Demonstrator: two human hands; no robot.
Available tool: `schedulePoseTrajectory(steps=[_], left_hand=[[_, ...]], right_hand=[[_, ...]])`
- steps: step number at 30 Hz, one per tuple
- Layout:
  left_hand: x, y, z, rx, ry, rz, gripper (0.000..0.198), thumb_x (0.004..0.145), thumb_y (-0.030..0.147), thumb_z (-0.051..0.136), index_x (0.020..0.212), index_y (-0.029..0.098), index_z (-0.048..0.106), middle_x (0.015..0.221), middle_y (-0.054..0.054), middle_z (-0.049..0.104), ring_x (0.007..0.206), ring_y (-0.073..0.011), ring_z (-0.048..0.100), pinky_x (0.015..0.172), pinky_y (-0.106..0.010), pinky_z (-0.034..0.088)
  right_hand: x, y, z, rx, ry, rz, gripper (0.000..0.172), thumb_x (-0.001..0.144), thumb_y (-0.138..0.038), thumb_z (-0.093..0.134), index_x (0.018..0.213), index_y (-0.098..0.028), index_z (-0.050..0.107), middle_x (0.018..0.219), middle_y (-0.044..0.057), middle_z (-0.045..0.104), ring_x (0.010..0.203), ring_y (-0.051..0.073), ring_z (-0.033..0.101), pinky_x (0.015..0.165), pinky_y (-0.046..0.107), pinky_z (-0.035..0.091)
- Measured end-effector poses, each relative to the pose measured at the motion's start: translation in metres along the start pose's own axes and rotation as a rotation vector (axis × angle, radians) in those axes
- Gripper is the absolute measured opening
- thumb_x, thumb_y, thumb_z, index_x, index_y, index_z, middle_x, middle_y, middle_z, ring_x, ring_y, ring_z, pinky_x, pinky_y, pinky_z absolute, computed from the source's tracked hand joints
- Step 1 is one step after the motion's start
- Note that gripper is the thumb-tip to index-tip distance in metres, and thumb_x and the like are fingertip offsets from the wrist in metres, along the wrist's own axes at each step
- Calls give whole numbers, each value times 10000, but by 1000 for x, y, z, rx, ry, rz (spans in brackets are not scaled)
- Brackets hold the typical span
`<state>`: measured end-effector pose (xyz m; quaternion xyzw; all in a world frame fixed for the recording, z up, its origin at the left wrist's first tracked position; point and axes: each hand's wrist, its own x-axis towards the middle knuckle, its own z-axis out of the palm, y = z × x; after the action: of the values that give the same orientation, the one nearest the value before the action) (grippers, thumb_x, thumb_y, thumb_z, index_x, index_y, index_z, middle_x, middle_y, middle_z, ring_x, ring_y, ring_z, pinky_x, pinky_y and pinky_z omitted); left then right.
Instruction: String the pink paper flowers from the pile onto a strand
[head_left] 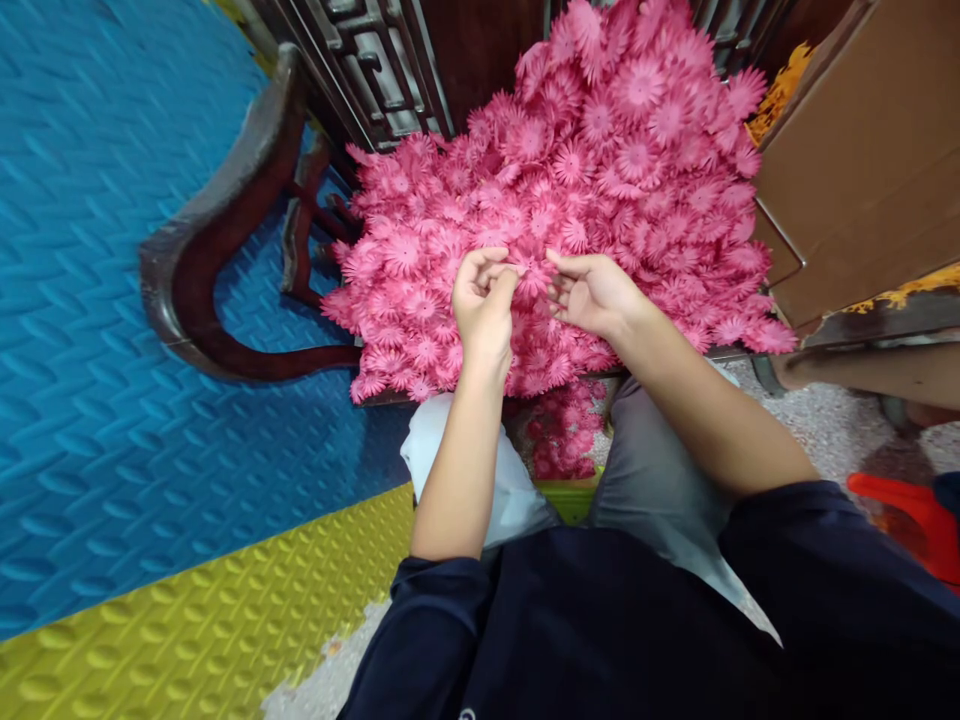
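A large heap of pink artificial flowers (517, 190) with thin, spiky petals spreads out in front of me. Over its near part, my left hand (484, 300) is closed, thumb and forefinger pinched together. Whatever sits in that pinch is too small to make out. A deeper pink flower (534, 275) shows right beside those fingertips; I cannot tell whether it is held or lies in the heap. Just to the right, my right hand (596, 295) has its thumb and fingers apart, palm turned toward the left hand, and nothing shows in it.
A dark curved wooden armrest (195, 290) stands at the left, before blue matting (75, 300) and a yellow mat strip (210, 610). More pink flowers (566, 430) lie low between my knees. A brown cardboard box (862, 150), another person's leg (877, 375) and a red plastic object (911, 520) are at right.
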<state>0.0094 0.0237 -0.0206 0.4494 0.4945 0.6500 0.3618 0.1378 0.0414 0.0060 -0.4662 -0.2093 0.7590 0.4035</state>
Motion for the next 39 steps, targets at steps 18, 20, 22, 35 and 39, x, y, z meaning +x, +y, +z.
schedulePoseTrajectory(steps=[18,20,22,35,39], left_hand=[[-1,4,4,32,37,86,92,864,307,602,840,225,566,851,-5,628,834,-126,630,814,-261,509],[0,5,-2,74,51,126,30,859,240,590,834,225,583,852,-3,642,822,-126,619,804,-258,496],[-1,7,-6,129,31,180,73,850,174,564,814,225,603,837,2,652,805,-128,609,799,-259,481],[-14,21,-9,586,-51,396,282,759,29,502,750,244,685,816,-34,581,889,-207,542,941,-387,420],[-15,19,-5,580,-9,365,274,777,46,508,753,255,685,818,-38,577,913,-218,540,992,-417,400]], right_hand=[[2,24,6,-490,200,-914,289,810,-522,586,802,-233,574,862,8,582,899,130,555,811,265,440],[2,25,6,-545,137,-889,337,782,-559,605,776,-225,562,819,8,583,833,125,552,813,271,444],[3,25,6,-539,85,-853,389,743,-599,625,742,-217,554,778,7,583,771,119,546,798,276,450],[8,22,4,-414,87,-765,437,657,-633,674,707,-212,566,724,-13,559,689,101,518,669,252,441],[6,20,3,-414,132,-735,286,773,-479,652,721,-210,573,719,-16,552,706,99,528,661,243,434]])
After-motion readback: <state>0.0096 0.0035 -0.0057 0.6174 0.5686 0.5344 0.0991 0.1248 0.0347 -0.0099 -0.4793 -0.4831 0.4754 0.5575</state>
